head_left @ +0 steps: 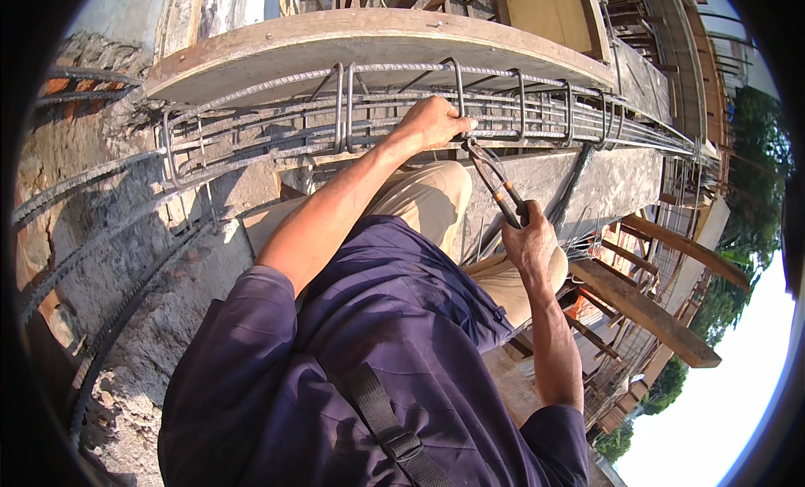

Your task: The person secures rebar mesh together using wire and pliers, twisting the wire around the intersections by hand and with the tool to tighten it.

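A long rebar cage (545,122) of ribbed bars and square stirrups runs across in front of me. My left hand (432,122) is closed at the cage, thumb and fingers pinched round the lower part of a steel stirrup (459,80). In my right hand (530,238) is a pair of pincers (490,170) with black-and-orange handles, the fingers wrapped round their ends. The pincers' jaws touch or nearly touch the bars just below my left fingertips. Whether tie wire sits in the jaws is too small to tell.
A wooden form board (377,34) curves along the cage's far side. Concrete (620,181) lies along its near side. Thick rebars (101,189) stick out at the left over rough masonry (126,403). Timber beams (646,311) jut out at the right, above a drop.
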Available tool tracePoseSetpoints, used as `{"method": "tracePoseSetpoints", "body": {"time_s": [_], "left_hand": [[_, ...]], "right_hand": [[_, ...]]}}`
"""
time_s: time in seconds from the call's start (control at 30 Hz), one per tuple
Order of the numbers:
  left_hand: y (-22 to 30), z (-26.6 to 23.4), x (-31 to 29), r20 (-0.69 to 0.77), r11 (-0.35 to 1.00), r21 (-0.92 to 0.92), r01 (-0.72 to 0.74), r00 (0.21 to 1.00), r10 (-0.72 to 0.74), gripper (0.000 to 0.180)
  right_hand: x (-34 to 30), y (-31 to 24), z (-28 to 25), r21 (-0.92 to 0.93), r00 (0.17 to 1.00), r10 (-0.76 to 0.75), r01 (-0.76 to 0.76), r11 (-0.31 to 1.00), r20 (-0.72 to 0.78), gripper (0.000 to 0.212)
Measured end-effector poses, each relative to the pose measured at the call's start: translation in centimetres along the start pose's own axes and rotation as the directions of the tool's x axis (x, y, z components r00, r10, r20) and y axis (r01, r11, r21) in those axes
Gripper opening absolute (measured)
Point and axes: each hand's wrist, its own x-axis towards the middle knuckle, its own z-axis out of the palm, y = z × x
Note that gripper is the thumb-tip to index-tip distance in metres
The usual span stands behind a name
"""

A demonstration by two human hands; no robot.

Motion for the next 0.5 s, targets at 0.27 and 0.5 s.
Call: {"method": "tracePoseSetpoints", "body": {"time_s": [0.27,0.5], "left_hand": [[1.0,0.1,-0.6,-0.053,0.996,0.072,-0.046,0.997,0.049,0.048],[0.8,0.0,-0.7,-0.057,0.995,0.093,-0.029,0.998,0.034,0.044]], "right_hand": [[-0.3,-0.1,0.3,-0.018,1.000,0.024,-0.024,1.000,0.014,0.022],[-1.0,-0.4,1.1,0.006,0.998,0.055,-0.055,0.998,0.007,0.023]]}}
